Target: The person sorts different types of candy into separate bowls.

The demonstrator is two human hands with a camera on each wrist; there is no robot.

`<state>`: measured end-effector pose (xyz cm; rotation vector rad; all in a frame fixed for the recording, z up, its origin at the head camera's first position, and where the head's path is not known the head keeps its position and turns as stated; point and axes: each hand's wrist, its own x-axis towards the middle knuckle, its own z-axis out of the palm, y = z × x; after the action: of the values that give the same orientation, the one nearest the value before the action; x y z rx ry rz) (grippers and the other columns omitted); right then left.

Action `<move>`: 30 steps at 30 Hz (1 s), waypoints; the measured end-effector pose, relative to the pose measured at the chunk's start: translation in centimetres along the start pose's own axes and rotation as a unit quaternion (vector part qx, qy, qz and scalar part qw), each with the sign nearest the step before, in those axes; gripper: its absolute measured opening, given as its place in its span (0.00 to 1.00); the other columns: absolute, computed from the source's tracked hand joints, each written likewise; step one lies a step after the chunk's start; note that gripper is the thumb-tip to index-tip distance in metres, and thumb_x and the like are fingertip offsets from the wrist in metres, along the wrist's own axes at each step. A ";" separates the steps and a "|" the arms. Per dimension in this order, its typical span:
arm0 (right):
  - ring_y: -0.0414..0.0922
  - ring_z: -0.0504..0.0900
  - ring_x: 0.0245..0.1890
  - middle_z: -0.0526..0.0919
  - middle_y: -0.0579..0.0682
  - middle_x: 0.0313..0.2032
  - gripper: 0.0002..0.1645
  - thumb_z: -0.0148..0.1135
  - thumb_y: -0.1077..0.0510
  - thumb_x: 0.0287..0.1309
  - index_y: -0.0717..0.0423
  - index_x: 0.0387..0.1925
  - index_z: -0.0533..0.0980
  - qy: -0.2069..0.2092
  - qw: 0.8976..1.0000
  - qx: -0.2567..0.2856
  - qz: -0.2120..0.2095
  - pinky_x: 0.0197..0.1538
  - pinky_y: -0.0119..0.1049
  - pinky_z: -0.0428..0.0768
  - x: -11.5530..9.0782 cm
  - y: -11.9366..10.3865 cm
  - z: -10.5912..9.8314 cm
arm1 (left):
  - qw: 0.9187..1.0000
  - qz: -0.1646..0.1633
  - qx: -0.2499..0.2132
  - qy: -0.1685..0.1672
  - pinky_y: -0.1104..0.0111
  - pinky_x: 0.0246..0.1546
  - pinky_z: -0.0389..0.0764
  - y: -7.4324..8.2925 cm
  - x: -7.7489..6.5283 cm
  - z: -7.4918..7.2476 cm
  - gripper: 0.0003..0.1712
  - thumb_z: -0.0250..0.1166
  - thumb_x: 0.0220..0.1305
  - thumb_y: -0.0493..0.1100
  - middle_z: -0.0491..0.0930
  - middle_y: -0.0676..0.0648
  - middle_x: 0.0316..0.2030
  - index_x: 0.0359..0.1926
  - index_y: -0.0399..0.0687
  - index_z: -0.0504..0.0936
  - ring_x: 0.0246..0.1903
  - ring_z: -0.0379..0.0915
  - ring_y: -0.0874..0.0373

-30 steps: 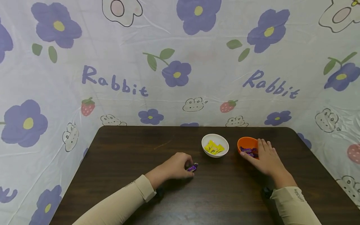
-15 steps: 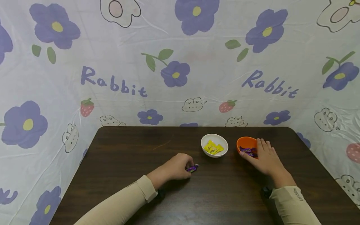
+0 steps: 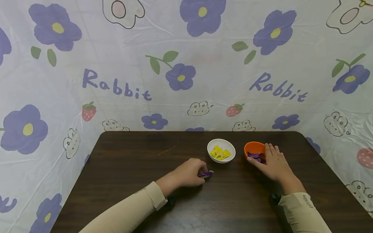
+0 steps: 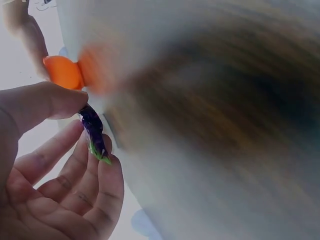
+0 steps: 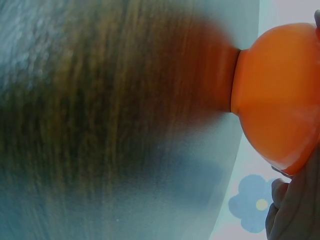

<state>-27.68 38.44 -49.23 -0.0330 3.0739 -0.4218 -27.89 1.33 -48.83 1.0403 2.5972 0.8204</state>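
Note:
Between its thumb and fingers, the left hand pinches a purple wrapped candy just above the table. In the left wrist view the candy shows a green twisted end. The right hand rests against the near right side of an orange bowl. Its thumb lies along the front rim and its fingers lie straight along the right side. Several purple wrapped candies lie in that bowl. In the right wrist view the bowl stands on its foot, with the hand mostly cut off.
A white bowl with several yellow wrapped candies stands left of the orange bowl. Both bowls stand on a dark wood table. A patterned cloth hangs behind the table.
The left hand has moved a little to the right with the purple candy in its fingers. The right hand stays at the orange bowl. The head view has shifted slightly.

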 end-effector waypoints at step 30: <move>0.80 0.45 0.79 0.45 0.81 0.79 0.74 0.48 0.18 0.66 0.77 0.80 0.42 0.003 1.000 0.001 -0.002 0.78 0.74 0.44 -0.2 -0.1 -0.1 | 0.993 0.104 -0.047 0.037 0.81 0.38 0.78 5.5 5.6 -0.4 0.12 0.72 0.61 0.36 0.87 0.51 0.34 0.46 0.41 0.88 0.32 0.78 0.66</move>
<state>-27.51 38.35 -49.04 -0.0382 3.0800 -0.4253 -28.96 8.31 -45.36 1.2916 2.5101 1.0370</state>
